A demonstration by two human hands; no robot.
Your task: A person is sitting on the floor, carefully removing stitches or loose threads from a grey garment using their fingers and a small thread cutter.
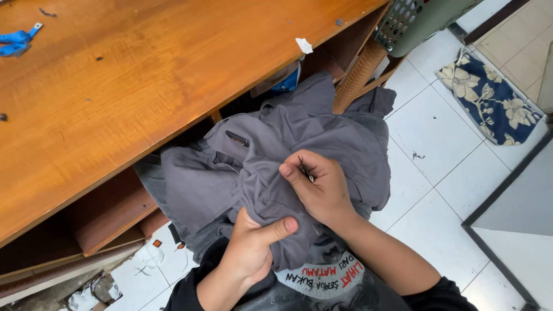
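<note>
Nearest the camera, the left hand point(249, 249) grips a bunched fold of the grey garment point(276, 155), thumb pressed flat across the cloth and the other fingers curled under it, hidden from view. Just above it the right hand point(318, 187) rests on the same bunch, fingers pressed together and pinching a thin dark needle point(305, 170) against the fabric. The garment lies heaped in the person's lap, spreading up and under the edge of the wooden table point(144, 75), with a small dark slit or buttonhole point(237, 139) showing on one flap.

Under the tabletop an open shelf point(109, 210) runs along the left; what it holds cannot be made out in the shadow. A blue object point(287, 83) shows in the gap behind the garment.

On the tabletop's far left lies a blue plastic tool point(16, 41), and a white paper scrap point(304, 45) sits near its edge. A green perforated basket point(412, 20) stands at the top right, its contents out of view. Farther right, a floral mat point(489, 98) lies on the white tiled floor point(438, 144).
</note>
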